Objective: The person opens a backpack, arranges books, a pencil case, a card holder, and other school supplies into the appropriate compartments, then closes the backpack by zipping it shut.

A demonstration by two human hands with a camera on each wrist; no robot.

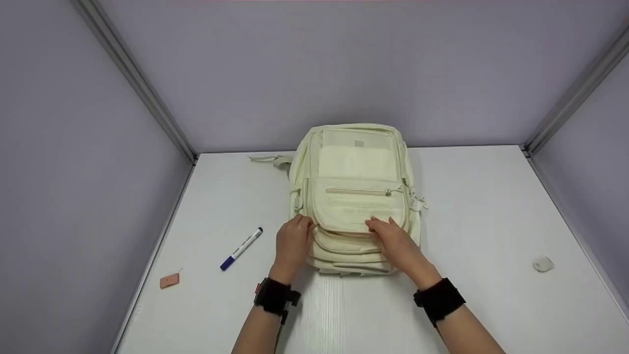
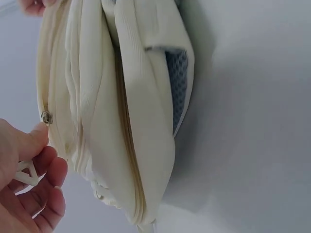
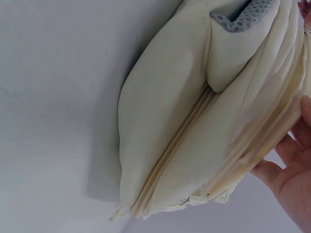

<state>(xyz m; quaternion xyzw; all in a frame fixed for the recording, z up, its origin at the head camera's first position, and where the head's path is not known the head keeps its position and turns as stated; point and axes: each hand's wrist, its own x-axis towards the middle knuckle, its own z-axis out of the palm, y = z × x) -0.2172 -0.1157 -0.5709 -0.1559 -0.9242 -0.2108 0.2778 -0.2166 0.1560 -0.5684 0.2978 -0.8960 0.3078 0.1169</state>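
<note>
A cream backpack lies on the white table with its front face up, its lower end toward the person. At the left edge of its front pocket, the left hand pinches a zipper pull; the metal slider shows right by the thumb. The right hand grips the pocket's lower right edge, with fingers on either side of the fabric. Zipper teeth run along that edge. Blue-grey mesh lines a side pocket.
Left of the backpack lies a marker with a dark blue cap, and farther left a small pinkish-orange block. A small pale rounded object sits at the far right. A strap extends from the backpack's upper left; grey panels enclose the table.
</note>
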